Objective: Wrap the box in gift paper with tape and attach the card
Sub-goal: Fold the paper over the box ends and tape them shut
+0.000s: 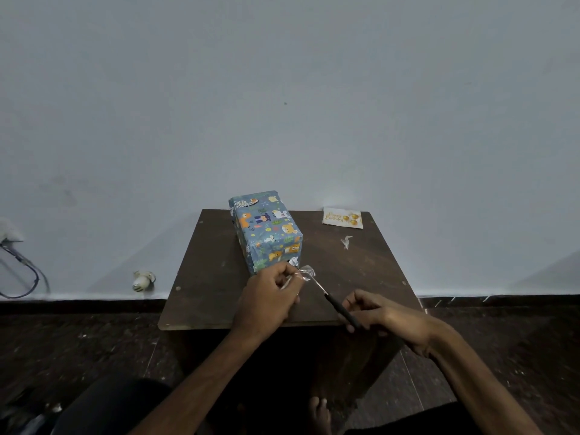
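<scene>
A box [266, 229] already covered in blue gift paper with cartoon animals lies on a small dark wooden table [213, 277]. It runs from the back edge toward the middle, a little left of centre. A white card [342, 217] with gold lettering and balloons lies flat at the back right corner, well apart from the box. Between the card and the middle of the table lies a small whitish scrap [346, 241].

The left hand [266, 299] is just in front of the box's near end, its fingers curled and pinching a piece of clear tape [306, 273]. The right hand [383, 312] is over the front edge toward the right, its fingers curled round the black handle of a thin tool [343, 310]. The tool's metal tip reaches up to the tape. Whether it is scissors or a knife cannot be told.

A bare foot [320, 412] shows on the dark floor below the table.
</scene>
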